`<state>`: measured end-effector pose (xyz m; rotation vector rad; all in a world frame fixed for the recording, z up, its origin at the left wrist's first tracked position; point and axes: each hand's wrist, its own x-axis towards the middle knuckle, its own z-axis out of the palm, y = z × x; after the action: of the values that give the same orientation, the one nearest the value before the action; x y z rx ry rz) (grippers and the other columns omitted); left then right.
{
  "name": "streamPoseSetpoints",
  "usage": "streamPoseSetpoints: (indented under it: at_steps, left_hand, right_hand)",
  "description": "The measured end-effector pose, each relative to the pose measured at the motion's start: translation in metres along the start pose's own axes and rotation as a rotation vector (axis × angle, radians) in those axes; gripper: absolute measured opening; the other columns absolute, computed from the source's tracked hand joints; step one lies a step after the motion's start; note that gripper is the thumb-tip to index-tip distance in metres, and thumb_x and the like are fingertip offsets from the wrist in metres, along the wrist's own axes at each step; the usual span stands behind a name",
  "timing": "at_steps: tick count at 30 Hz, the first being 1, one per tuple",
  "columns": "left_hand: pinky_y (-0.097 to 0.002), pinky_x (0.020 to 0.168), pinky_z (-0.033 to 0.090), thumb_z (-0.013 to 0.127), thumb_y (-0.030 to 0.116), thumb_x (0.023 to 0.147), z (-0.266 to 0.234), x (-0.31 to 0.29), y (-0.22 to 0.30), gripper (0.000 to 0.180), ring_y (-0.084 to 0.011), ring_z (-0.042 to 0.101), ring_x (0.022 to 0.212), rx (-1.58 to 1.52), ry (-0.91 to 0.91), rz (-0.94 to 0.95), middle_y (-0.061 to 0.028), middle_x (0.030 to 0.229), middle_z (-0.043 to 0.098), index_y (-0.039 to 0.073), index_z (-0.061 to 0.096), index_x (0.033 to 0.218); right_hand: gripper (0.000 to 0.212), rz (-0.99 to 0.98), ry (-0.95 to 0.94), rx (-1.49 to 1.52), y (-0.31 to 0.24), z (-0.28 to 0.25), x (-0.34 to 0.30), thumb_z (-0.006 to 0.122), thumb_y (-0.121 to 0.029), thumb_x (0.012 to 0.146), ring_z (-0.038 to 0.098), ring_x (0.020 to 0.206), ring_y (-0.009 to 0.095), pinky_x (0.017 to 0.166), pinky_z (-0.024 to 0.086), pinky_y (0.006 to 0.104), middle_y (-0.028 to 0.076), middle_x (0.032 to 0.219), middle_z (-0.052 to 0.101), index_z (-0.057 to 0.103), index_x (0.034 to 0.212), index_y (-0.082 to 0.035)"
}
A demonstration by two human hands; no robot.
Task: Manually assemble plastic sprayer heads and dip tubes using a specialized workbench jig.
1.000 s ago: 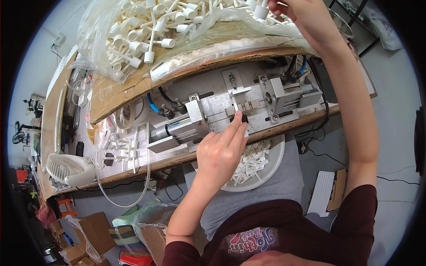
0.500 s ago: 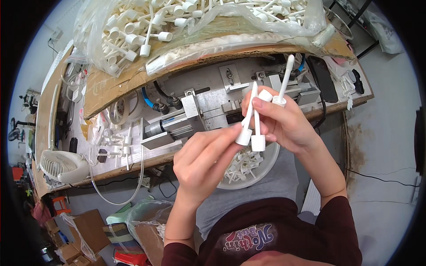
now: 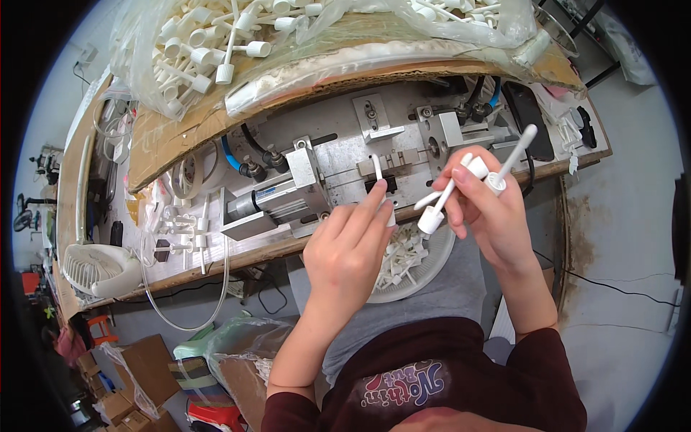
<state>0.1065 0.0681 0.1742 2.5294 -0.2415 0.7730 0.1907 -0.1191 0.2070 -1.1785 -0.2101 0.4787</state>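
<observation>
My left hand (image 3: pixel 344 248) pinches a white capped applicator stick (image 3: pixel 376 167), its rod pointing up past my fingertips and its cap partly hidden by the fingers. My right hand (image 3: pixel 500 227) is closed around several more applicators; one ribbed white cap (image 3: pixel 430 219) hangs out on the left and a rounded stick (image 3: pixel 520 147) juts up to the right. Both hands are raised in front of a metal clamping fixture (image 3: pixel 394 163) on the bench. Below them, a round white basket (image 3: pixel 440 268) of small white pieces rests at my lap.
A cardboard sheet (image 3: pixel 162 150) above the fixture bears a plastic bag heaped with white applicators (image 3: pixel 201 54). Pneumatic cylinders (image 3: pixel 277 198) flank the fixture. A white fan (image 3: pixel 101 270), capped pieces (image 3: pixel 194 229) and a looped tube are at left; a dark phone (image 3: pixel 527 119) lies at right.
My hands were together and have moved apart. The left has drawn one applicator away toward the fixture; the right has shifted right with the others.
</observation>
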Motion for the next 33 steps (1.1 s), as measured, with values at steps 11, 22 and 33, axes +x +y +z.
streamPoseSetpoints:
  at_steps: [11,22,33]
  left_hand:
    - [-0.0285,0.059,0.049,0.083,0.011,0.074,-0.001,0.015,-0.001,0.028,-0.0178,0.062,0.062,0.092,-0.08,-0.006,-0.0026,0.114,0.075,0.007,0.077,0.101]
    - [-0.0324,0.064,0.056,0.086,0.004,0.07,-0.016,0.008,0.015,0.039,-0.0231,0.069,0.078,-0.407,-0.05,0.144,-0.0099,0.099,0.071,0.002,0.075,0.107]
    - [-0.0324,0.067,0.056,0.079,0.004,0.081,0.004,-0.001,0.001,0.032,-0.0215,0.07,0.078,-0.033,-0.051,-0.001,-0.012,0.119,0.068,-0.002,0.071,0.111]
  right_hand:
    - [0.015,0.029,0.038,-0.097,0.001,-0.002,-0.009,0.06,-0.017,0.103,0.056,0.055,0.007,0.045,0.043,0.0205,0.013,0.088,0.068,0.057,0.108,-0.003]
    - [0.017,0.136,-0.033,-0.043,0.008,0.007,-0.01,0.056,-0.016,0.104,0.058,0.057,0.008,0.048,0.044,0.0207,0.011,0.091,0.067,0.056,0.112,-0.001]
    - [0.037,-0.104,0.099,-0.108,0.007,0.008,-0.01,0.05,-0.019,0.107,0.073,0.093,0.023,0.075,0.06,0.0298,0.026,0.124,0.065,0.051,0.134,0.008]
